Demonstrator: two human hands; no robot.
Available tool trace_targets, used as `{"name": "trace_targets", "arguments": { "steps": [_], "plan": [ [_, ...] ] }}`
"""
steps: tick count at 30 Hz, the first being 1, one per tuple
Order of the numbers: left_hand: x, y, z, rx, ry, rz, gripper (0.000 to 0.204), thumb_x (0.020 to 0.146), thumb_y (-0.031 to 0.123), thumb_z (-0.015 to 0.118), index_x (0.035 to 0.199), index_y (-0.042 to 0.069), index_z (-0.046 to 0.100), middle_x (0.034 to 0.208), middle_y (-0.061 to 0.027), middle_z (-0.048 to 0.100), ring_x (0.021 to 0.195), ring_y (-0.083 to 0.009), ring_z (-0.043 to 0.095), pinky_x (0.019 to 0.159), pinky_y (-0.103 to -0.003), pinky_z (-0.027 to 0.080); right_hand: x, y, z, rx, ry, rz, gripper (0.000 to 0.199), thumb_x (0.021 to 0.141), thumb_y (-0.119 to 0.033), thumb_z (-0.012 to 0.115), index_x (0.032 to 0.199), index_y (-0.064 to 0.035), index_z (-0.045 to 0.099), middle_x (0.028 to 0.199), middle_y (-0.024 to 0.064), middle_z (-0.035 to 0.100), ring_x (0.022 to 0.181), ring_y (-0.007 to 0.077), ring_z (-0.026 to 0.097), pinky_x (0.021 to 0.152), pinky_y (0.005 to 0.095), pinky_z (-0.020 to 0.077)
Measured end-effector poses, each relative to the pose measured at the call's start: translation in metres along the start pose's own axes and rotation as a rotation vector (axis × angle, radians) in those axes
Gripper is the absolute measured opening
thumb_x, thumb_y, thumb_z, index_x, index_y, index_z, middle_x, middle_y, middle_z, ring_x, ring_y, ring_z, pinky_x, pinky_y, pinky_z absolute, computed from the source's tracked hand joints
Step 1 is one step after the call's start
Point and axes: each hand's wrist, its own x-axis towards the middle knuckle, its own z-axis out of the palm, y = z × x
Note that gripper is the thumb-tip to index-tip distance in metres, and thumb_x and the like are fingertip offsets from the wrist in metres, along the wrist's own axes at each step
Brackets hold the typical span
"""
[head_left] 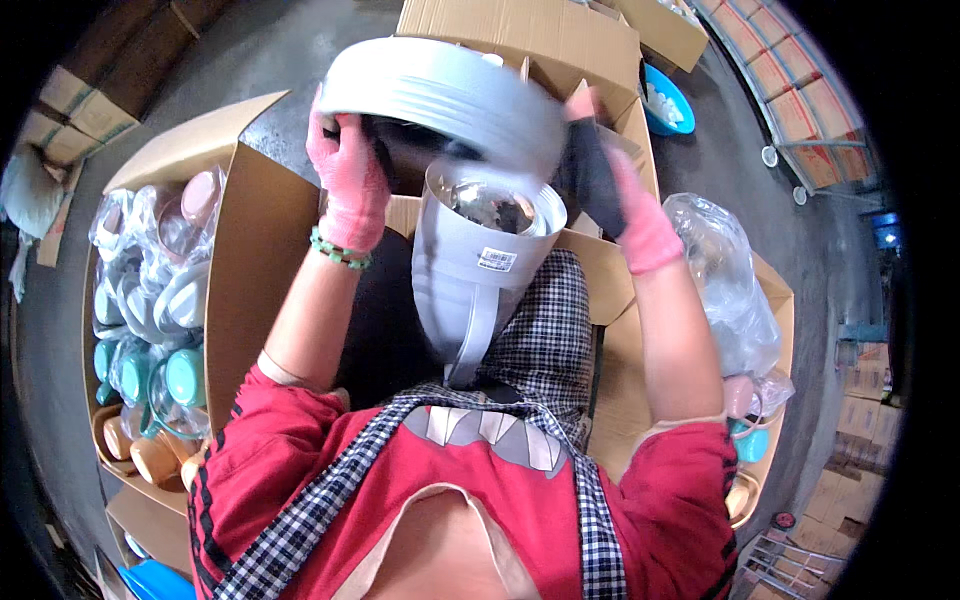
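Left hand [350,180], pink-and-black glove, clamped on the left rim of a big round ridged grey plastic lid [440,95]. Right hand [610,190], same glove, at its right edge; motion-blurred, can't tell if gripping. Lid's tilted over the mouth of a tapered grey plastic jug with handle [440,260], at the lap; contact unclear.

Single wide fisheye view, from head height, facing steeply down, close above the hands [352,185]
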Motion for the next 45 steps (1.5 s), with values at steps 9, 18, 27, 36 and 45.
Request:
{"name": "trace_targets", "arguments": {
  "steps": [9, 18, 27, 36, 45],
  "plan": [
    [0.005, -0.009, -0.012, 0.323, -0.827, -0.333, 0.098, 0.063, 0.043, 0.072, 0.136, 0.005, 0.018, 0.129, -0.0119, 0.034, 0.120, -0.0204, 0.031, 0.101, -0.032, 0.023, 0.031, 0.080, -0.035, 0.307, 0.013, -0.298, 0.068, 0.085, -0.057, 0.032, 0.116, 0.0030, 0.043, 0.112, 0.0130, 0.051, 0.105, 0.0202, 0.048, 0.093, 0.0318, 0.0363],
    [-0.030, -0.008, -0.013, 0.728, -0.732, -0.195, 0.074, 0.069, 0.036, 0.069, 0.124, 0.000, 0.034, 0.119, -0.0130, 0.041, 0.115, -0.0193, 0.036, 0.098, -0.031, 0.027, 0.031, 0.104, -0.045, 0.382, -0.076, -0.110, 0.059, 0.089, -0.045, 0.033, 0.120, 0.0044, 0.039, 0.118, 0.0151, 0.048, 0.108, 0.0227, 0.047, 0.095, 0.0329, 0.0356],
    [0.002, -0.032, -0.037, 0.187, -0.898, -0.621, 0.072, 0.070, 0.036, 0.067, 0.127, 0.005, 0.034, 0.119, -0.0044, 0.040, 0.109, -0.0143, 0.037, 0.094, -0.028, 0.029, -0.016, 0.097, -0.018, 0.081, 0.292, -0.290, 0.043, 0.090, -0.037, 0.039, 0.110, -0.0002, 0.050, 0.111, 0.0081, 0.050, 0.102, 0.0152, 0.043, 0.093, 0.0277, 0.0314],
    [-0.011, -0.044, -0.023, 0.229, -0.640, -0.534, 0.042, 0.087, 0.042, 0.043, 0.104, 0.005, 0.053, 0.095, -0.0005, 0.051, 0.087, -0.0078, 0.044, 0.077, -0.020, 0.035, -0.027, 0.104, -0.002, -0.066, 0.436, -0.433, 0.044, 0.091, -0.039, 0.037, 0.106, -0.0012, 0.052, 0.111, 0.0079, 0.051, 0.107, 0.0176, 0.042, 0.096, 0.0304, 0.0281],
    [-0.033, -0.019, 0.003, 0.784, -0.485, -0.214, 0.036, 0.088, 0.032, 0.043, 0.099, -0.001, 0.054, 0.088, -0.0064, 0.058, 0.083, -0.0134, 0.049, 0.078, -0.026, 0.039, 0.000, 0.104, -0.023, 0.208, 0.164, -0.373, 0.048, 0.090, -0.034, 0.031, 0.117, 0.0029, 0.043, 0.120, 0.0132, 0.047, 0.111, 0.0217, 0.044, 0.096, 0.0328, 0.0339]
  ]
}}
